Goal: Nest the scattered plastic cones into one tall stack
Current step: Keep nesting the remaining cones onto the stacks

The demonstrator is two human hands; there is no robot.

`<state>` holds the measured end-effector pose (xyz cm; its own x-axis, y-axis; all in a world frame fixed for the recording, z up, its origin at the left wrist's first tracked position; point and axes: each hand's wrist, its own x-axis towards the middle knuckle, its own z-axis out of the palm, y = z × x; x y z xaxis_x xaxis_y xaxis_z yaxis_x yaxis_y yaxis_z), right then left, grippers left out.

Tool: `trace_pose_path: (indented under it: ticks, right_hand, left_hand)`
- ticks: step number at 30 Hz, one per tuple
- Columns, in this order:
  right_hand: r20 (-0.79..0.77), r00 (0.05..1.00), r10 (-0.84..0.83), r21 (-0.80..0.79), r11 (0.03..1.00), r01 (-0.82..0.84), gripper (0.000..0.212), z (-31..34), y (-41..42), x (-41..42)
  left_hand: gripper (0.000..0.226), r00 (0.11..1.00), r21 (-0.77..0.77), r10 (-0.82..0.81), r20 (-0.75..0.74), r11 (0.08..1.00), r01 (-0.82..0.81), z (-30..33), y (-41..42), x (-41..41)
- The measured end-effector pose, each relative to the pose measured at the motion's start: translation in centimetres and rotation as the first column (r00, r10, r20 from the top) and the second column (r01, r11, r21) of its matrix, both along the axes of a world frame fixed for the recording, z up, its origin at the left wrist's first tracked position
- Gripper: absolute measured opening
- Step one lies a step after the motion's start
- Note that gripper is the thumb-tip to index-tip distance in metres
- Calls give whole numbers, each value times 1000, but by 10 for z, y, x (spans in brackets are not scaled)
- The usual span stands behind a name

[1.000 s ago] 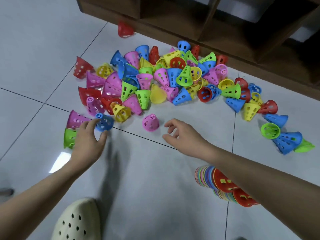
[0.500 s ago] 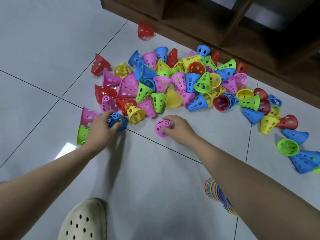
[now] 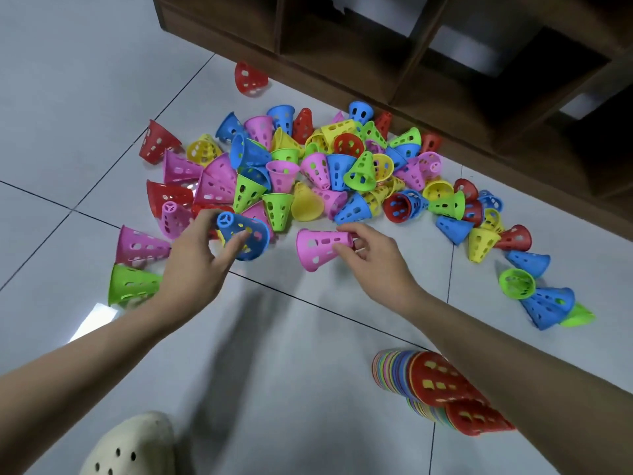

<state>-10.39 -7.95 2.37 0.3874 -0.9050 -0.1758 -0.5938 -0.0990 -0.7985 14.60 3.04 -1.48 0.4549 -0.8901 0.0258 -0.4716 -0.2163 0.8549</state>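
Here, head view: a person crouches over a white tiled floor, both bare arms stretched forward.
Left hand: fingers curled round a blue cone, lifted and tilted, its narrow capped end toward the pile.
Right hand: fingertips pinched on the narrow end of a pink cone, which lies sideways with its wide mouth toward the left hand.
Scattered cones: a loose heap of red, yellow, green, blue and pink, spread between the hands and a dark wooden shelf unit.
Stack: nested cones lying on the floor under the right forearm, a red one outermost.
Shoe: cream, holed, at the bottom edge.
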Motion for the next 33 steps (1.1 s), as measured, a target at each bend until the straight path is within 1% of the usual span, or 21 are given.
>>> trace_pose_path:
  ticks: [2,4,7,10,13,15,20,23,26,30,33]
  right_hand:
    - [22,999,-29,8,1000,29,25,22,6,-27]
    - [14,998,-64,-17,998,64,23,47,13,-56]
    - [-46,994,-95,-127,988,89,24,88,29,-105]
    - [-105,979,-176,-235,961,147,31,126,56,-152]
    - [-104,953,-284,-259,933,249,34,141,86,-191]
    - [-119,941,-316,-263,924,277,30,141,103,-212]
    - [-226,927,-299,-224,942,249,25,128,126,-247]
    - [-268,923,-276,-187,955,231,24,119,128,-260]
    - [-285,924,-256,-161,963,217,23,111,130,-270]
    - [-327,923,-203,-117,978,173,19,101,136,-275]
    - [-356,922,-150,-90,988,126,18,88,139,-274]
  left_hand:
    - [21,989,-42,-103,-107,994,99,14,-7,-26]
    - [21,959,-81,-232,-163,972,221,27,-13,-56]
    - [29,891,-142,-425,-158,903,406,49,-17,-103]
    - [28,794,-186,-579,-184,814,550,67,-16,-149]
    - [32,707,-194,-693,-143,720,666,77,-14,-186]
    - [37,669,-175,-737,-102,675,717,76,-12,-205]
    - [40,573,-79,-816,-70,577,813,56,-2,-229]
    - [38,523,-17,-852,9,523,852,46,2,-236]
    - [38,504,23,-862,56,506,862,36,1,-243]
    - [43,469,79,-881,62,472,878,20,0,-248]
    - [50,462,88,-885,63,466,880,13,0,-247]
